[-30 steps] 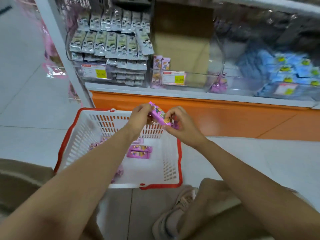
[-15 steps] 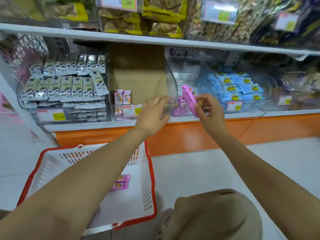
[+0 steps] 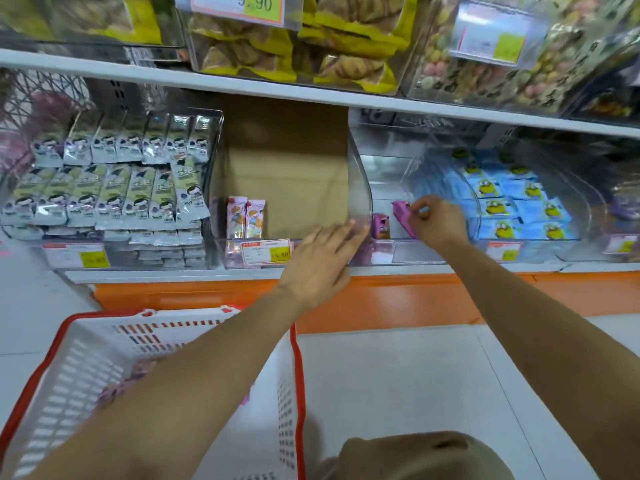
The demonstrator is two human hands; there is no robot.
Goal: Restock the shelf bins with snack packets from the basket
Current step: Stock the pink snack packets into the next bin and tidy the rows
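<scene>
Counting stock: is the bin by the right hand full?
Nearly empty: one purple packet stands in the clear bin; the right hand pinches a second packet.

A pink snack packet (image 3: 401,216) is pinched, tilted, at the fingertips of the right hand (image 3: 438,221), inside a clear shelf bin (image 3: 415,252). A second pink packet (image 3: 381,227) is seen upright just left of it, between the two hands. Below the left hand (image 3: 318,261), a white, red-rimmed basket (image 3: 298,358) is set, with pink packets (image 3: 114,393) inside.
</scene>
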